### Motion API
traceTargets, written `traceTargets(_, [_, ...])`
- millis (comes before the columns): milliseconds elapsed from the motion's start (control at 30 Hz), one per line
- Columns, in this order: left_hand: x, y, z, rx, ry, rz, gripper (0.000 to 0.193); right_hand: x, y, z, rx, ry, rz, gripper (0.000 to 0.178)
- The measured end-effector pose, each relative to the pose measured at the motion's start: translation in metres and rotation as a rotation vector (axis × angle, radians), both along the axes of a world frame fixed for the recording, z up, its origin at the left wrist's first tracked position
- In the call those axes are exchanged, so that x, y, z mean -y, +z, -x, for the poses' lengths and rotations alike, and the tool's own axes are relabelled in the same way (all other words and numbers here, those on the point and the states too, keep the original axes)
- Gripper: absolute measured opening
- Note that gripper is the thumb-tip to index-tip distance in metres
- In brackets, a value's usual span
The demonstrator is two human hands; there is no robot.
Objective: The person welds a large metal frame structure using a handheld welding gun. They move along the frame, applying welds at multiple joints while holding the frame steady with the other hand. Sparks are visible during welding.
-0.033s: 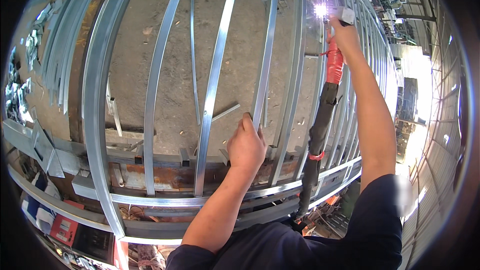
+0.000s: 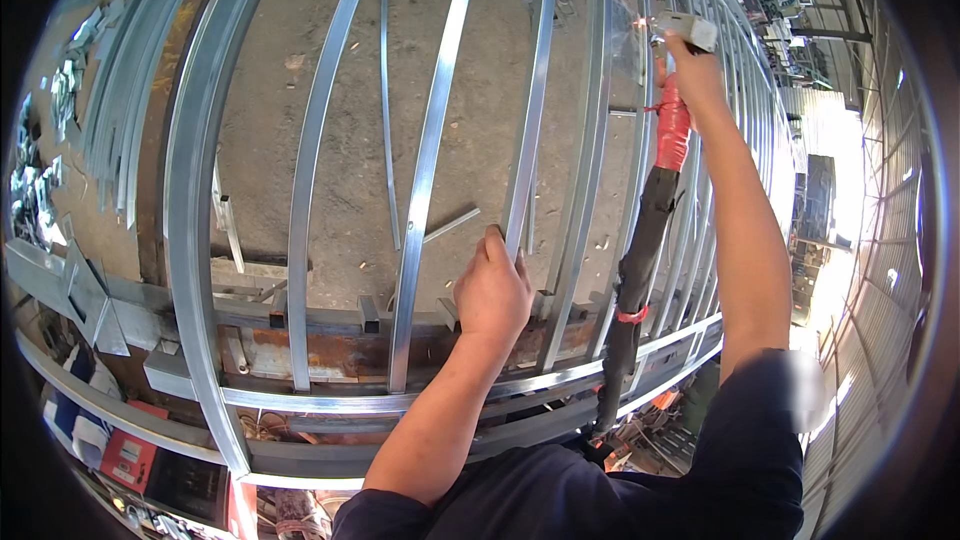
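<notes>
My right hand is closed around a handheld welding torch with a pale grey, boxy head. A small orange glow shows at its tip, beside an upright bar of the metal frame. From the torch, a cable wrapped in red tape and then dark sleeving runs down towards my body. My left hand is closed on a shiny square steel bar near its lower end, with the fingers partly hidden behind the bar. The bars belong to a wide frame whose bottom rail crosses in front of me.
Long steel profiles lie at the far left. A loose thin strip and a short offcut rest on the dirt floor. A rusty beam runs under the bars. A red and black machine stands at the lower left.
The bright white-violet arc at the torch tip has shrunk to a small orange glow. My right hand and the torch have shifted slightly to the right. My left hand has stayed put.
</notes>
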State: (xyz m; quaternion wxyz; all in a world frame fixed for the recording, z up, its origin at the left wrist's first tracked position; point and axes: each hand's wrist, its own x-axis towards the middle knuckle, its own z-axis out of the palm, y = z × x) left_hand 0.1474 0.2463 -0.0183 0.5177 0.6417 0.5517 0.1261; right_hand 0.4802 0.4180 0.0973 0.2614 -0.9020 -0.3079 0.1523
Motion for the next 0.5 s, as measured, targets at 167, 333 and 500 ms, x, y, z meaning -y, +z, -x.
traceTargets(167, [-0.001,-0.003,-0.001,-0.014,0.009,0.012,0.05,0.023,0.051,0.055,-0.066,0.03,-0.129,0.049])
traceTargets(333, [-0.002,-0.002,-0.002,-0.036,-0.005,0.035,0.049,0.07,0.046,0.07,-0.06,0.025,-0.069,0.048])
traceTargets(500, [-0.004,0.0,-0.001,-0.023,0.012,0.026,0.048,0.1,0.025,0.072,-0.066,0.033,0.055,0.05])
